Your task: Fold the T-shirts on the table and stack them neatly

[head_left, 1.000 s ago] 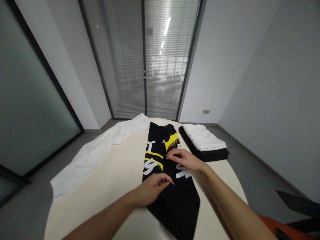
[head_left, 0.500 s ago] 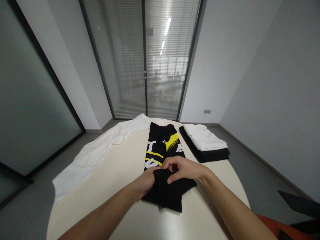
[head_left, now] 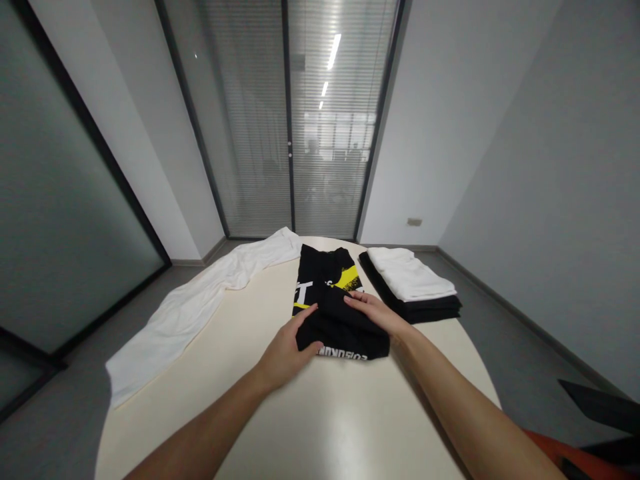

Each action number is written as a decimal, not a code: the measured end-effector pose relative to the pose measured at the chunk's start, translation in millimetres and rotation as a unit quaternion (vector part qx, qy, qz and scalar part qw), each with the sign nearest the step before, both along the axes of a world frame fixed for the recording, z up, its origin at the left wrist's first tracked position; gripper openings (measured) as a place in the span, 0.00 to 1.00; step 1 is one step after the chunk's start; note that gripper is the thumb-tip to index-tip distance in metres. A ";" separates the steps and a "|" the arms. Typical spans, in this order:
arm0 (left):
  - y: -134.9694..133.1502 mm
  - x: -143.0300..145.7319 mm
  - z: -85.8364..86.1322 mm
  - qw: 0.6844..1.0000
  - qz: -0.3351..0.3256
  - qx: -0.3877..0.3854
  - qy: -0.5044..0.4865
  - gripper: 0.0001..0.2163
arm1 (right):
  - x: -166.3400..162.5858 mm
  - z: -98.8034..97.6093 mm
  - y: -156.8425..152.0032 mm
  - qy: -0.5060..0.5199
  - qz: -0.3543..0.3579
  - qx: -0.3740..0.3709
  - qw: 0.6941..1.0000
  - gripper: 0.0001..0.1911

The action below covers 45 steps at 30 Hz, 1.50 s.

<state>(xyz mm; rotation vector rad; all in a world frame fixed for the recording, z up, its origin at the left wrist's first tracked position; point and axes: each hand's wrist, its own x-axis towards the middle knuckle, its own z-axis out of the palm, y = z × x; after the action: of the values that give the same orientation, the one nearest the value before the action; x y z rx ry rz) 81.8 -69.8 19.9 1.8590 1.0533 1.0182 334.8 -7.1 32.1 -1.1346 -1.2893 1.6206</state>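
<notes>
A black T-shirt [head_left: 320, 267] with white letters and yellow patches lies lengthwise on the table, its neckline at the far end. Its near end is doubled back over the printed front, and white lettering runs along the near fold. My left hand [head_left: 287, 350] is around the left side of this folded part, thumb and index finger apart with cloth between them. At the far right edge of the flap, my right hand [head_left: 375, 312] pinches the cloth, thumb on top. Some fingertips are hidden by the fabric.
A white garment [head_left: 200, 300] stretches along the left edge of the round, pale table [head_left: 300, 427]. On the right lies a folded white garment [head_left: 410, 277] on top of folded black ones [head_left: 430, 310]. An orange and black chair [head_left: 565, 453] stands at the lower right.
Both hands have moved forward, away from me, carrying the near end of the black T-shirt over onto its front. The shirt now looks shorter, and white lettering shows at its near fold.
</notes>
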 end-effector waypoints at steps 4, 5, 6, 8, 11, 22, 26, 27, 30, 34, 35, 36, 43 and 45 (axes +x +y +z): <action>9.4 10.1 -11.6 0.993 0.046 0.089 0.069 0.18 | 5.4 -6.3 3.3 -0.046 -0.004 -0.014 0.999 0.23; 10.6 11.7 -12.7 0.990 0.053 0.099 0.080 0.15 | 7.5 -4.4 2.0 -0.063 -0.003 -0.006 0.998 0.25; 11.0 12.6 -13.0 0.989 0.060 0.104 0.090 0.14 | 10.3 -1.0 -0.1 -0.083 0.005 0.009 0.996 0.27; 9.8 13.1 -12.2 0.986 0.074 0.105 0.108 0.14 | 17.8 8.9 -6.0 -0.129 0.050 0.051 0.989 0.31; 6.1 11.9 -11.0 0.981 0.085 0.110 0.137 0.24 | 29.0 23.9 -15.5 -0.191 0.154 0.110 0.963 0.40; 15.7 10.7 -6.9 0.990 0.122 0.064 0.024 0.08 | 29.7 17.0 -6.8 -0.119 0.048 0.119 0.985 0.18; 32.6 2.7 -10.9 0.979 0.179 -0.011 -0.102 0.11 | 30.4 13.2 -0.8 -0.021 -0.111 0.026 0.993 0.14; 37.7 0.0 -14.3 0.977 0.179 -0.032 -0.112 0.13 | 29.7 11.4 0.7 -0.028 -0.138 0.011 0.990 0.13; 48.8 -6.3 -25.2 0.980 0.154 -0.075 -0.102 0.24 | 26.4 4.1 4.1 -0.094 -0.161 -0.015 0.982 0.18; 47.0 -8.2 -27.7 0.995 0.098 -0.003 -0.010 0.24 | 23.7 -6.1 5.6 -0.115 -0.123 0.026 0.985 0.34; 44.6 -8.1 -25.7 0.996 0.083 0.026 0.024 0.23 | 23.8 -7.9 5.6 -0.134 -0.117 0.053 0.983 0.38; 42.2 -7.9 -22.9 0.994 0.071 0.052 0.057 0.22 | 24.1 -9.2 5.6 -0.167 -0.114 0.085 0.976 0.40; 54.3 -7.6 3.8 0.984 0.012 0.077 0.161 0.17 | 22.6 -12.6 6.4 -0.336 -0.169 0.270 0.886 0.34; 68.1 -6.6 7.2 0.991 0.005 0.038 0.127 0.11 | 21.4 -16.6 10.7 -0.325 -0.184 0.276 0.885 0.29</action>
<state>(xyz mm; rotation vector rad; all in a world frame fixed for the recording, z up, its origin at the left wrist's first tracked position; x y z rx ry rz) 75.2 -1.7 27.0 2.0872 1.1861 0.8530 356.3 3.6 15.5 -1.4787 -1.6710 0.5233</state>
